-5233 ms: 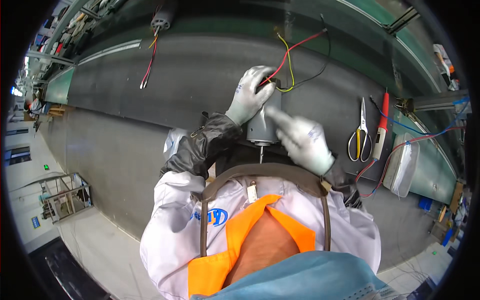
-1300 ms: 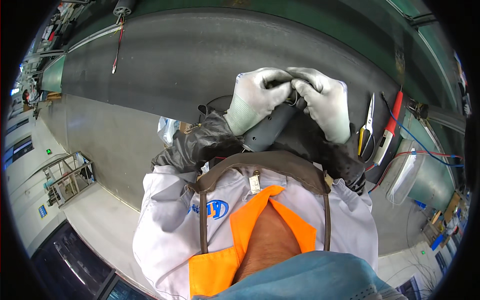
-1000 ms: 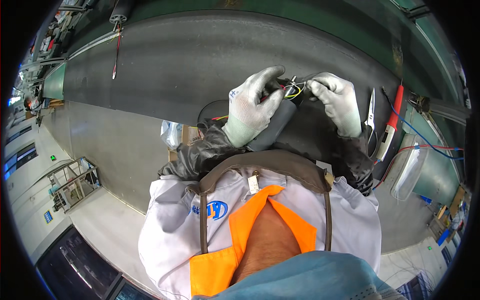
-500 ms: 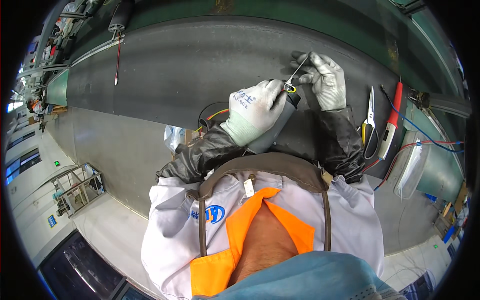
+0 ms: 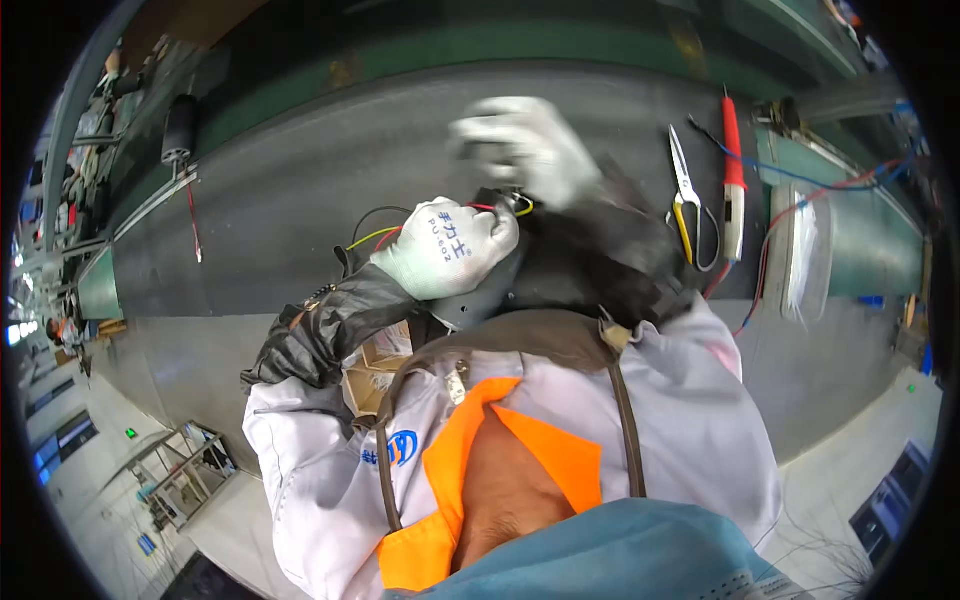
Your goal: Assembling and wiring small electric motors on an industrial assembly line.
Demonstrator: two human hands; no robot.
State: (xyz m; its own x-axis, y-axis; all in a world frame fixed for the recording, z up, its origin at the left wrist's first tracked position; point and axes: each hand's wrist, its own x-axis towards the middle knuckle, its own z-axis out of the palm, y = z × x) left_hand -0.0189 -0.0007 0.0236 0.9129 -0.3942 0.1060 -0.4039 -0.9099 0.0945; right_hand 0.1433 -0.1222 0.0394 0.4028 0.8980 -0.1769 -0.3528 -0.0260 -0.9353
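My left hand (image 5: 445,250), in a white glove, is closed round thin wires (image 5: 376,234) at the black end of a grey cylindrical body (image 5: 468,308), perhaps a motor. Red, yellow and black wires come out on its left side, and a yellow loop (image 5: 527,206) pokes out on its right. The palm hides where the fingers meet the wires. Just beyond that end, my right hand (image 5: 535,150) is blurred by motion, its fingers smeared. Whether it holds anything cannot be made out. Black sleeve covers wrap both forearms.
Yellow-and-black-handled scissors (image 5: 685,205) lie on the dark bench mat (image 5: 320,160) at right, beside a red and white corded pen-shaped tool (image 5: 735,180). Farther right is a clear tray (image 5: 822,262) of thin white strips. A dark cylinder (image 5: 179,130) with wires stands at far left.
My right hand has swung left across the grey body's end; the white cable tie it was pulling no longer shows. My left hand stays on the wires. The whole view has shifted.
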